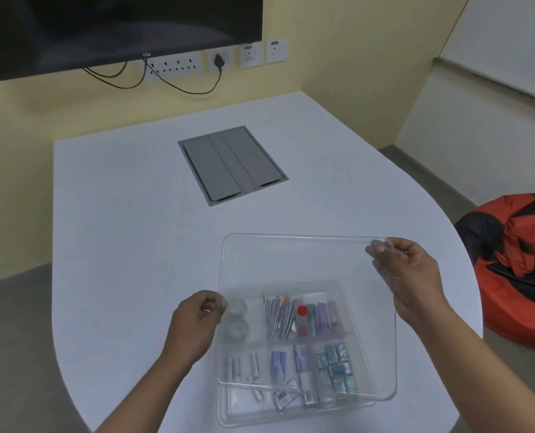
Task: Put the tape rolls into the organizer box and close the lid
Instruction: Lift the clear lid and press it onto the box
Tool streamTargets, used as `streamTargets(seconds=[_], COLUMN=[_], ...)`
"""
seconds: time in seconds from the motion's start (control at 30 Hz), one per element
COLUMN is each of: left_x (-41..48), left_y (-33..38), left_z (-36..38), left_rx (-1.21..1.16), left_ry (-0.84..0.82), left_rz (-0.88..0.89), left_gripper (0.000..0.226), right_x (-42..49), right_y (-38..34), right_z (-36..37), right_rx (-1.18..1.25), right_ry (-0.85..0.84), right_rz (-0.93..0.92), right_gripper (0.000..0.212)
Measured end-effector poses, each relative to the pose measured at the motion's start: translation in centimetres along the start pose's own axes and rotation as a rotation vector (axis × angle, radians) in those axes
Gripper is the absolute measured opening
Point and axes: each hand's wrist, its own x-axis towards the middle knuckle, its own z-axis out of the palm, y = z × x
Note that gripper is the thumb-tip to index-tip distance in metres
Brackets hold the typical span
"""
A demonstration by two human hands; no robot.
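Two clear tape rolls (236,317) already sit in the organizer box (291,414) at lower centre of the frame, while left hand (197,323) and right hand (406,273), fingers clamped on the lid (307,260), hold it above, not yet closed

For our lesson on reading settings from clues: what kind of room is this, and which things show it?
Probably a meeting room or office: a wall-mounted screen above a row of sockets, and a white table with a built-in grey cable hatch.
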Motion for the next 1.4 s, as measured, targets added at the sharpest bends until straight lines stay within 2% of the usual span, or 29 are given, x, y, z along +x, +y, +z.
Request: streamTargets(seconds=[0.13,0.27,0.37,0.47,0.63,0.8,0.87,0.97,1.03,1.1,1.17,1.27,1.4], left_x=[-0.9,-1.5,-1.5,-1.3,-0.3,0.6,0.8,1.2,1.2,1.2,1.2,1.6,3.3], left_y=[-2.2,-4.3,-5.3,-5.9,-6.5,-6.5,-6.5,-6.6,-7.0,-7.1,-7.0,-7.0,-6.1], left_z=[0.6,1.5,2.0,2.4,2.8,2.6,2.4,2.0,1.8,1.7,2.1,2.6,2.6], left_rx=[0.077,0.191,0.300,0.411,0.517,0.640,0.757,0.869,0.810,0.782,0.848,0.931,0.971], left_ry=[-0.040,-0.045,-0.033,-0.011,-0.001,-0.026,-0.054,-0.083,-0.139,-0.308,-0.478,-0.548,-0.562], left_rz=[-0.109,-0.179,-0.156,-0.107,-0.035,-0.038,-0.058,-0.016,0.101,0.200,0.213,0.198,0.192], left_gripper=[0.016,0.013,0.013,0.018,0.025,0.028,0.032,0.052,0.081,0.116,0.140,0.152,0.151], right_x=[1.2,1.4,1.1,1.0,1.7,2.4,2.6,2.9,2.8,2.6,2.3,2.1,2.8], right_y=[4.6,8.4,10.6,12.1,13.0,13.5,13.4,13.2,13.1,13.0,13.3,13.7,13.6], right_z=[-0.3,-1.0,-1.2,-1.2,-1.0,-0.7,-0.9,-1.3,-1.5,-1.6,-1.6,-1.3,-0.2], right_rx=[-0.376,-0.627,-0.729,-0.852,-0.971,-1.021,-1.025,-1.088,-1.163,-1.296,-1.469,-1.566,-1.589], right_ry=[0.112,-0.024,-0.142,-0.213,-0.266,-0.304,-0.320,-0.433,-0.558,-0.691,-0.802,-0.845,-0.830], right_rz=[-0.051,0.002,0.032,0.084,0.060,0.026,-0.007,-0.081,-0.139,-0.206,-0.265,-0.239,-0.205], right_gripper=[0.033,0.057,0.073,0.079,0.077,0.072,0.071,0.081,0.098,0.117,0.133,0.142,0.142])
